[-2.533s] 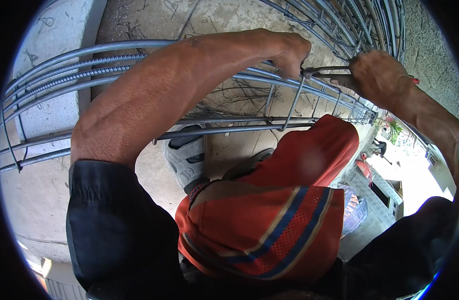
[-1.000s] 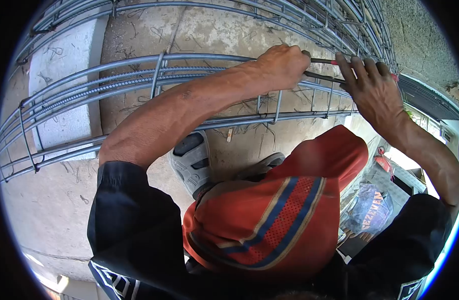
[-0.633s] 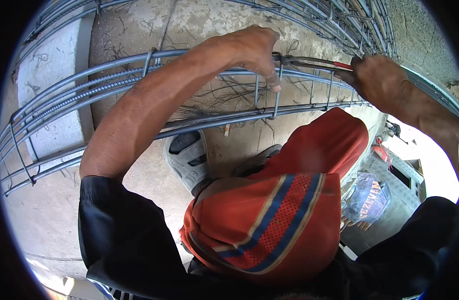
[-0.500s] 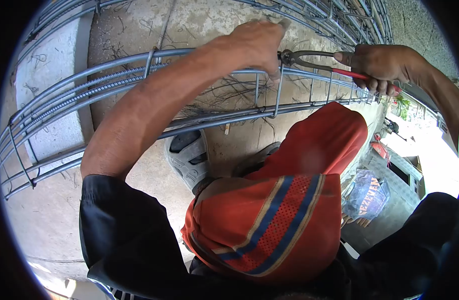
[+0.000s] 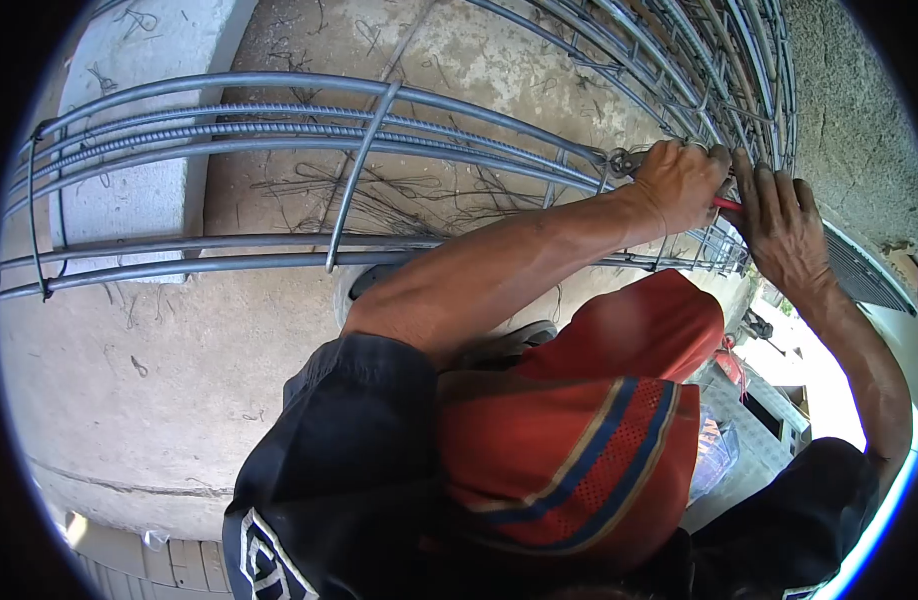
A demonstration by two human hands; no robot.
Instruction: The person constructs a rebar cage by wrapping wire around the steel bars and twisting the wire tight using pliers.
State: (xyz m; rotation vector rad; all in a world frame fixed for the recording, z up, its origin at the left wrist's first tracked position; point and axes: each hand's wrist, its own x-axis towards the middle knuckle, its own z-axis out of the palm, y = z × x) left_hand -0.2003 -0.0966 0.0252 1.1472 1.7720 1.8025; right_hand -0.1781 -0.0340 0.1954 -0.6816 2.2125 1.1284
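Observation:
Dark-jawed pincers (image 5: pixel 620 161) with red handles lie against the upper bars of a steel rebar cage (image 5: pixel 279 80), their head at a crossing of the bars. My left hand (image 5: pixel 679 185) is closed around the pincers just behind the jaws and covers most of the tool. At the handle end, my right hand (image 5: pixel 787 225) has its fingers bent over the red grip, close beside the left hand. A square steel stirrup (image 5: pixel 361 170) rings the long bars farther left. Whatever the jaws bite on is too small to make out.
Loose tie wires (image 5: pixel 394 208) lie on the concrete floor inside the cage. A white block (image 5: pixel 139 120) supports the bars at left. More rebar cages (image 5: pixel 679 75) stand at the upper right by a rough wall (image 5: pixel 844 110). My red-trousered knee (image 5: pixel 639 325) is below the cage.
My left hand has moved right, from beyond the jaws onto the pincers. The pincers have swung in closer to the bars, and my right hand has turned downward. The view has shifted.

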